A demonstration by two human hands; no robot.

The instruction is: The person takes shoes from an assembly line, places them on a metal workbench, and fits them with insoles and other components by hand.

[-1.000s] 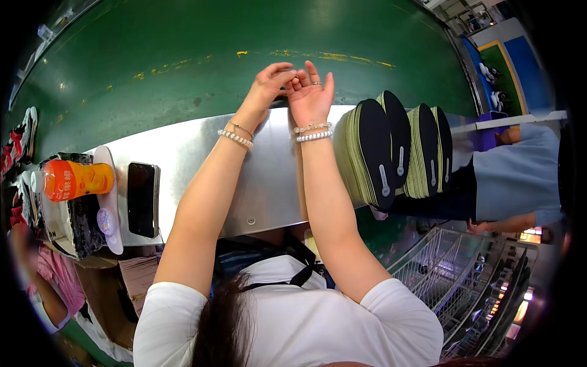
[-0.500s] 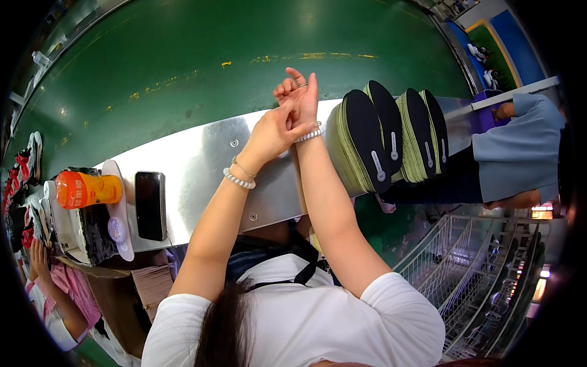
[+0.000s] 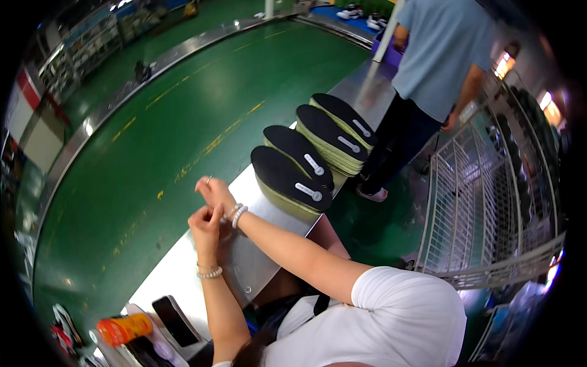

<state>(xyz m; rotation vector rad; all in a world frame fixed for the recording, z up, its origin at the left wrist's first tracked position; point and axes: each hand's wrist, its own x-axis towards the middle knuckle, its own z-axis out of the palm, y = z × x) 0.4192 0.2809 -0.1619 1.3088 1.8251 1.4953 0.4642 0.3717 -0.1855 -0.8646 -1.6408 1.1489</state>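
My left hand (image 3: 205, 225) is closed, its fingers bent and its thumb against the inside of my right wrist. Whether anything is pinched in those fingers is hidden. Beyond it, my right hand (image 3: 216, 194) has loosely curled, parted fingers, a ring on one, and holds nothing. A pale beaded bracelet (image 3: 239, 216) circles my right wrist beside the left thumb; another beaded bracelet (image 3: 210, 273) is on my left wrist. To the right of my hands stand several stacks of shoe insoles (image 3: 287, 177), black on top with yellow-green layers below.
The narrow metal bench (image 3: 269, 223) runs diagonally. A phone (image 3: 175, 320) and an orange drink bottle (image 3: 125, 329) lie at its near left end. Another person (image 3: 437, 67) stands beyond the insoles. White wire racks (image 3: 458, 202) stand at right, over a green floor (image 3: 165, 147).
My view has turned to the right, so the bench now slants and more of the other person shows. My hands stay together at the right wrist; the left fingers are more curled.
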